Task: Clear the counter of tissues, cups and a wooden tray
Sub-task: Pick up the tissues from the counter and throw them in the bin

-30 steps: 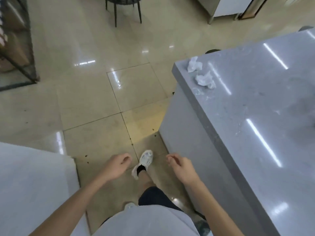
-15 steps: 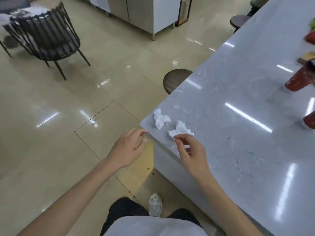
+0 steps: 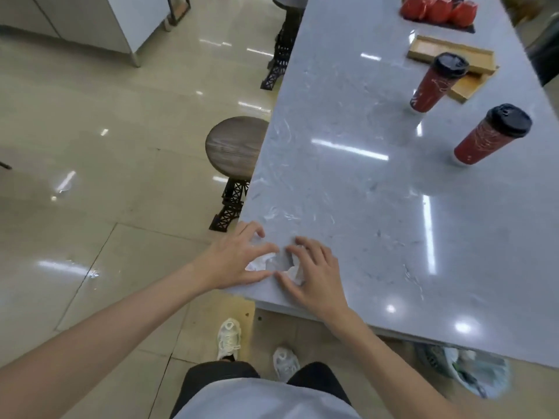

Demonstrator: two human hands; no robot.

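Nearest, the person's white shoes (image 3: 229,338) stand on the tiled floor (image 3: 90,176) just below the near corner of the grey counter (image 3: 348,182). At that corner both hands lie over the crumpled tissues. The left hand (image 3: 236,261) is spread over the corner's left edge, fingers (image 3: 252,229) curled partway around the left tissue (image 3: 261,261), which shows white between thumb and forefinger; whether it is truly pinched or only cupped cannot be told. The right hand (image 3: 314,276) sits just beside it, slightly further onto the counter, fingers bent down onto the right tissue (image 3: 295,272), whose white folds show under the palm and thumb; again the grip itself is partly hidden. The two hands nearly touch at the fingertips.

Under the counter's near edge, to the right of the hands, a bin lined with a plastic bag (image 3: 472,373) shows in part.

Further along the counter's left edge, a round wooden stool (image 3: 234,145) is tucked partly beneath it.

Well beyond the hands, toward the counter's right side, the near red cup (image 3: 490,136) stands upright with a black lid. Beyond it stands the far red cup (image 3: 437,83), also lidded, directly in front of the wooden tray (image 3: 435,51). At the counter's far end, several red items (image 3: 438,9) rest on a dark mat; what they are cannot be told.
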